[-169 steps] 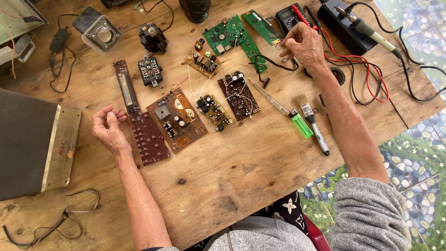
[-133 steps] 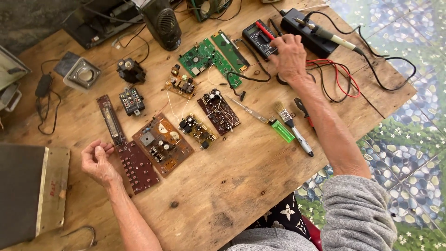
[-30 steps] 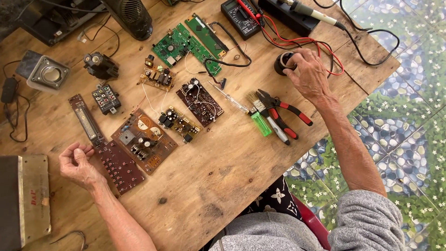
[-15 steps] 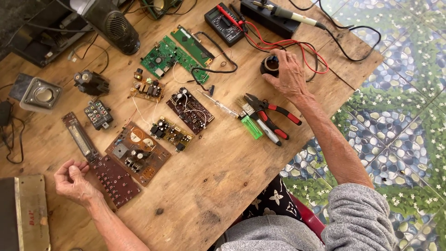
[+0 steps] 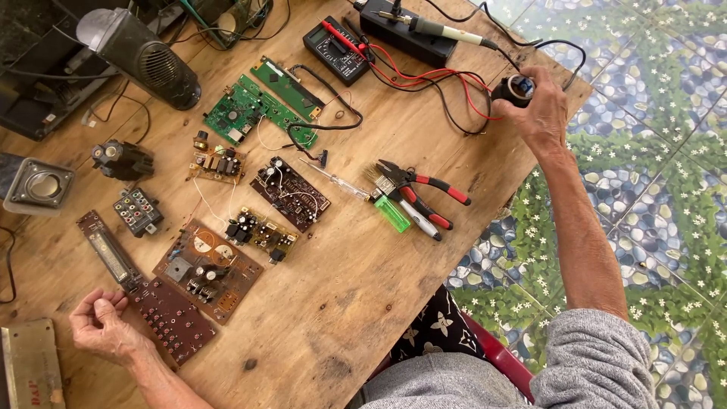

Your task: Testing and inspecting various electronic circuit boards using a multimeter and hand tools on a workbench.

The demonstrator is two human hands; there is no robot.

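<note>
The small black round object (image 5: 516,89) sits at the far right corner of the wooden surface (image 5: 363,303), gripped in the right hand (image 5: 539,106), whose fingers are curled around it from the near side so that only its round top face and part of its dark side show; what kind of part it is cannot be told. It lies right at the end of the outstretched right arm, close to the surface's edge and touching or just beside the tangle of red and black leads (image 5: 439,83) that run back to the black multimeter (image 5: 337,49). The left hand (image 5: 98,326) is well apart from it, at the near left, loosely closed with the fingertips pinched together, clamped on nothing I can make out; it rests just beside the dark brown circuit board (image 5: 170,322) and the near end of the long narrow strip board (image 5: 110,254). So the round object lies diagonally across the whole surface from the left hand, and only the right hand is near it. Between the two hands lie several other boards, a green lighter (image 5: 391,213) and red-handled pliers (image 5: 424,189), whose long axis runs slantwise toward the right edge.
</note>
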